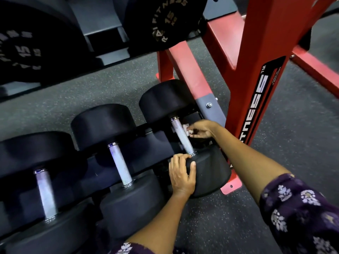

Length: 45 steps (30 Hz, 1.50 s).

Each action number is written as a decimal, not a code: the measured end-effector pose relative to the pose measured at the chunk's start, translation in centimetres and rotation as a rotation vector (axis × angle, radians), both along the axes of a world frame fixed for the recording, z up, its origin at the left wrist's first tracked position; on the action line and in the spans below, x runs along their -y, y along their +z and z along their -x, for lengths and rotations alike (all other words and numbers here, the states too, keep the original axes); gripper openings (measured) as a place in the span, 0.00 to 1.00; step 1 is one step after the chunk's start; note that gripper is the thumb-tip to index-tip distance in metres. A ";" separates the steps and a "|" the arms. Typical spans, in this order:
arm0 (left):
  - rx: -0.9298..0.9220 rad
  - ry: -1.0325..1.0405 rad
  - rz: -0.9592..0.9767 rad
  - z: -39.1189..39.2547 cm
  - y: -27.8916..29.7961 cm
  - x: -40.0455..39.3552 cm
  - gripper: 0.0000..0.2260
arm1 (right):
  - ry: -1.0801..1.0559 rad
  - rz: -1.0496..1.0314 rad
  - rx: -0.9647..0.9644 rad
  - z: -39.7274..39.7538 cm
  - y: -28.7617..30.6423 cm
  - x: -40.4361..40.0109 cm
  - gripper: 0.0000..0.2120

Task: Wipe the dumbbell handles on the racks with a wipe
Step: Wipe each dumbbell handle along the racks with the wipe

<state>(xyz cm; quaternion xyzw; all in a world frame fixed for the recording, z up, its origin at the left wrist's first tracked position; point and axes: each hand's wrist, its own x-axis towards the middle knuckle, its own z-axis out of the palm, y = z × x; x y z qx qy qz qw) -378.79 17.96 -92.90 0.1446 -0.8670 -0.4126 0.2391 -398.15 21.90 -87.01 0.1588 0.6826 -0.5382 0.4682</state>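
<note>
Three black dumbbells lie side by side on the lower rack, each with a silver knurled handle. My right hand [200, 128] pinches a small white wipe [186, 128] against the right side of the rightmost handle [182, 136]. My left hand [182, 174] grips the rim of that dumbbell's near head [211, 173], fingers curled over its edge. The middle handle [120, 163] and the left handle [45, 195] are untouched.
A red rack upright [256, 74] with a black label stands just right of my right arm. The upper shelf holds 15 kg dumbbells [165, 22]. Speckled grey rubber floor [293, 134] lies behind and to the right, and a red foot plate [231, 186] sits under the rack.
</note>
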 end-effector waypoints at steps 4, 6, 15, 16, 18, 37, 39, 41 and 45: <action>-0.008 -0.015 -0.005 0.2 0.0 0.0 0.08 | -0.249 0.085 -0.201 0.9 1.5 2.4 0.14; -0.012 -0.016 0.002 0.0 0.0 0.1 0.09 | -0.337 0.037 -0.352 -0.2 1.1 3.5 0.12; -0.007 0.013 0.007 0.1 0.4 0.0 0.24 | -0.593 -0.159 -0.608 -2.7 0.4 4.9 0.03; -0.007 0.008 0.006 0.1 0.4 0.0 0.23 | -0.584 -0.179 -0.648 -2.9 0.3 5.0 0.03; -0.006 -0.006 -0.001 0.0 0.5 0.1 0.19 | -0.504 -0.182 -0.733 -3.5 0.5 5.2 0.03; 0.002 -0.011 0.003 0.0 0.7 0.0 0.19 | -0.665 0.001 -0.421 -2.6 -0.2 4.4 0.08; -0.010 -0.004 0.027 0.0 0.7 0.2 0.19 | -0.506 0.152 -0.283 -1.1 -1.0 3.7 0.15; -0.016 -0.004 0.038 0.1 0.6 0.3 0.17 | -0.390 0.101 -0.171 0.6 -2.6 3.4 0.14; -0.039 -0.017 0.039 -0.1 0.4 0.2 0.16 | -0.040 -0.030 -0.050 0.4 -1.6 4.4 0.07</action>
